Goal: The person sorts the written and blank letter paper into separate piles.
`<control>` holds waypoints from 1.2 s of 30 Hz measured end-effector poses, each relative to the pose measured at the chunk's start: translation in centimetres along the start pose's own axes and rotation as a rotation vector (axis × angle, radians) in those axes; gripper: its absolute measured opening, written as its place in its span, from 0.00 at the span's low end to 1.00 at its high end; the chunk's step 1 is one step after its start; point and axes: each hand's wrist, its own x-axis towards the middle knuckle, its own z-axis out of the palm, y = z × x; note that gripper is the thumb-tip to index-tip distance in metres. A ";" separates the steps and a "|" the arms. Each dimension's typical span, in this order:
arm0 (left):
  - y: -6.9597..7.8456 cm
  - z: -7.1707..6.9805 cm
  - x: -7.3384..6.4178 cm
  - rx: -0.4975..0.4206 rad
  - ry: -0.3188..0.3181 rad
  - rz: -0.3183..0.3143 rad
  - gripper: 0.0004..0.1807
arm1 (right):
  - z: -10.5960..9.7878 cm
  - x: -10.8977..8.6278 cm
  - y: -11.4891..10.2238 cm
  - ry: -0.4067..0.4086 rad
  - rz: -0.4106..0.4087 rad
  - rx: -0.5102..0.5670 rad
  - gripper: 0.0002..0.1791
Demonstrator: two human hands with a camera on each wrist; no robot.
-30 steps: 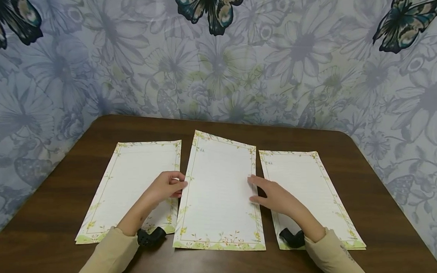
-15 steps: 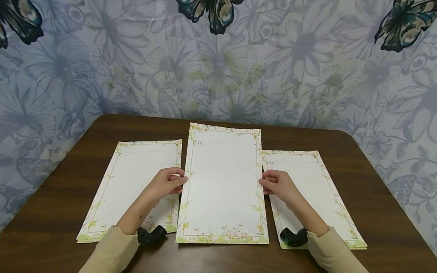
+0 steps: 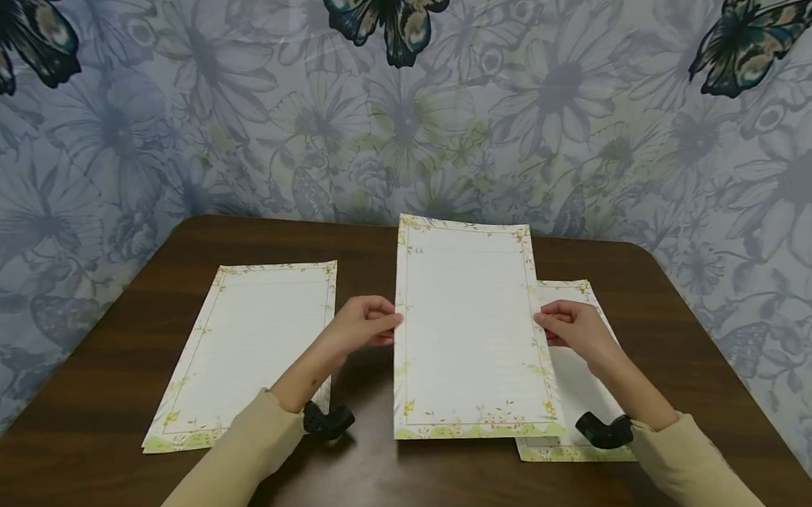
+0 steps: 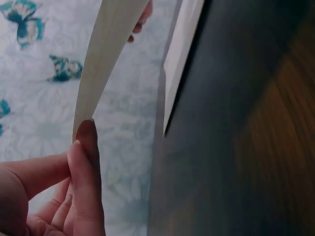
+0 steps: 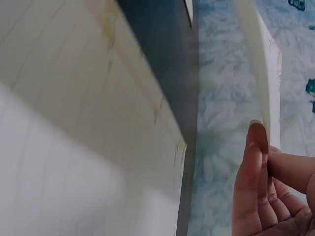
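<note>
Between both hands, lifted off the table, is a sheet of floral-bordered writing paper (image 3: 472, 333). My left hand (image 3: 364, 322) pinches its left edge between thumb and fingers, as the left wrist view also shows with the sheet (image 4: 101, 59) seen nearly edge-on. My right hand (image 3: 576, 329) pinches the right edge; in the right wrist view the thumb and fingertips meet on the paper (image 5: 268, 83). Below and behind the held sheet lies a right-hand stack of the same paper (image 3: 585, 389), partly covered by it. Whether one or more sheets are held, I cannot tell.
A left-hand stack of matching paper (image 3: 248, 341) lies on the brown wooden table (image 3: 367, 479), partly under my left forearm. Patterned wallpaper (image 3: 273, 101) with butterflies rises behind the table's far edge. Black wrist cameras (image 3: 327, 420) sit on both wrists.
The right hand has closed onto the right edge of the middle paper. Both hands have raised it and carried it rightward, partly over the right stack. The left stack stays put.
</note>
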 end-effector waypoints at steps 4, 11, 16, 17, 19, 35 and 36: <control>0.5 3.1 1.3 -0.049 -0.057 -0.006 0.09 | -3.4 -0.6 0.9 0.007 0.017 -0.044 0.23; 0.2 8.3 3.4 -0.127 -0.131 -0.068 0.08 | -8.4 -1.4 3.4 0.010 0.065 -0.148 0.29; -0.6 11.5 4.6 -0.163 -0.165 -0.109 0.05 | -10.4 -1.7 5.4 0.024 0.095 -0.180 0.29; -0.8 12.0 4.8 -0.167 -0.165 -0.115 0.05 | -10.6 -1.8 5.6 0.026 0.100 -0.193 0.29; -1.0 12.9 5.1 -0.171 -0.165 -0.124 0.05 | -10.9 -2.0 6.1 0.031 0.102 -0.215 0.29; -2.1 14.6 6.4 -0.099 -0.119 -0.169 0.04 | -11.6 -1.2 8.8 -0.002 0.137 -0.264 0.22; -2.1 14.5 6.4 -0.099 -0.121 -0.168 0.04 | -11.6 -1.2 8.8 -0.004 0.133 -0.269 0.22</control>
